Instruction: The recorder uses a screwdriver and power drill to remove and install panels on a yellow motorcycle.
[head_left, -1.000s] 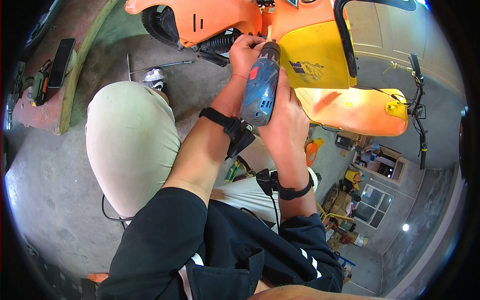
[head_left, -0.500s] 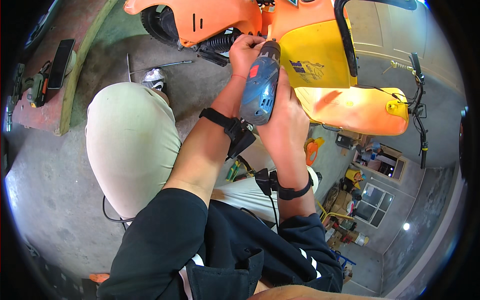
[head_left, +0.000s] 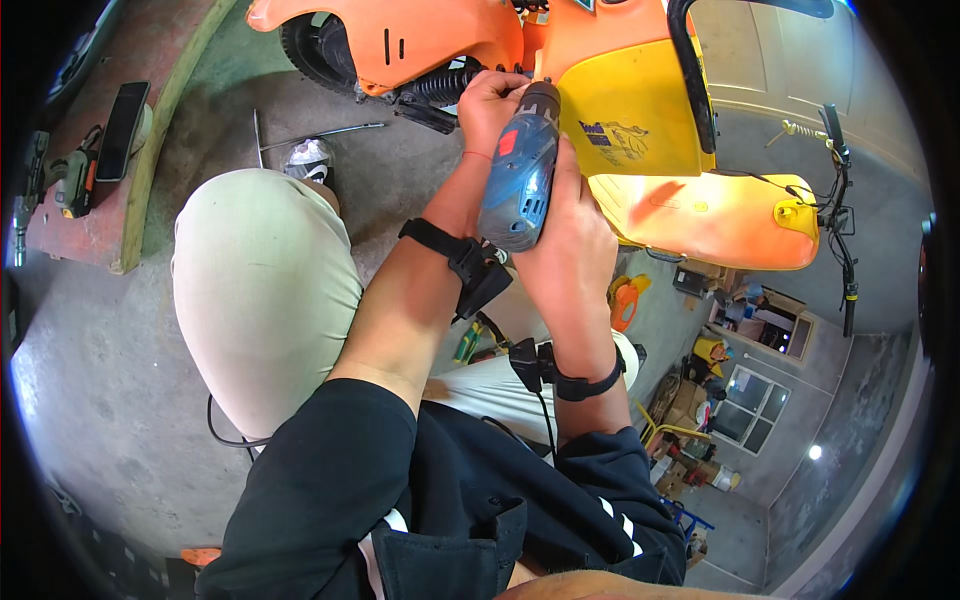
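A blue cordless drill (head_left: 520, 185) with a black chuck points away from me, gripped by my right hand (head_left: 572, 225). The chuck end meets the seam between an orange body panel (head_left: 430, 45) and a yellow panel (head_left: 625, 110) of a small vehicle. Just left of the chuck, my left hand (head_left: 488, 105) has its fingers pinched together at the orange panel's lower edge; whatever lies between the fingertips is too small to make out. Beside that hand sits a black coil shock absorber (head_left: 445, 88), with a black tire (head_left: 318, 55) farther left.
A reddish bench (head_left: 75, 215) at the left bears a phone (head_left: 124, 130) and a power tool (head_left: 78, 175). A metal rod (head_left: 325, 132) lies on the concrete floor. At the right are an orange-yellow panel (head_left: 720, 215) and handlebars (head_left: 845, 200). Boxes (head_left: 685, 405) are heaped by the far wall.
Both hands and the drill stay almost where they were. Only a very slight shift of the view shows.
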